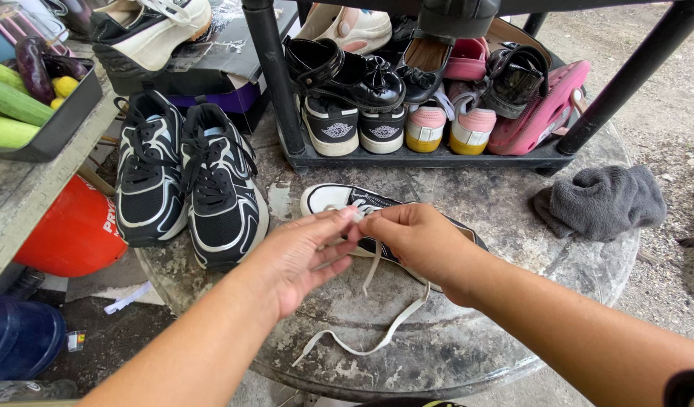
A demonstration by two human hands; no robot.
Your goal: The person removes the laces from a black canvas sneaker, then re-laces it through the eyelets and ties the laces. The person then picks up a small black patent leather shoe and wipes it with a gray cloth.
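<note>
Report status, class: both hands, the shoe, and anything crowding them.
Left hand and right hand pinching white lace over black-and-white sneaker. Lace tail loose on round table. Black sneaker pair alongside, not touching.

A single view comes from a camera worn on the person's head, looking steeply down and forward over both forearms, which enter from the bottom edge and meet near the picture's middle. It sits close to the round stone tabletop (467, 332), whose near edge curves across the lower part of the picture and whose far edge is hidden behind a black shoe rack (430, 157) at the top. To the left the view takes in the corner of a side bench (22, 196), to the right bare gravel ground (663, 113).
</note>
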